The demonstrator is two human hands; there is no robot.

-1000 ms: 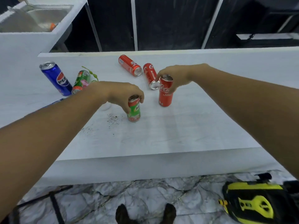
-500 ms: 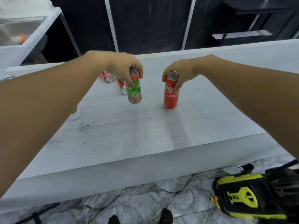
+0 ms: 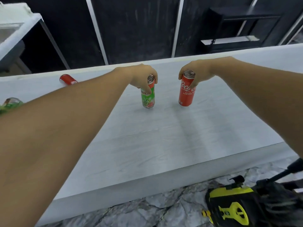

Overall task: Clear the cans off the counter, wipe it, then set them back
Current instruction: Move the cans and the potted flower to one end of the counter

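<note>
Pale grey counter (image 3: 164, 136) before dark wall panels, marbled floor below. Left hand (image 3: 142, 76) pinching the rim of an upright green can (image 3: 148, 97); right hand (image 3: 196, 72) clamped around the top of an upright red can (image 3: 186, 94), both near mid-counter, apart. Another red can (image 3: 67, 80) lying far left.

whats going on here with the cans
A person stands at a white counter with a can gripped from the top in each hand. The left hand holds a green can, the right hand a red Coca-Cola can; both cans are upright, at or just above the surface. Another red can lies on its side far left, so the clearing isn't finished.
</note>
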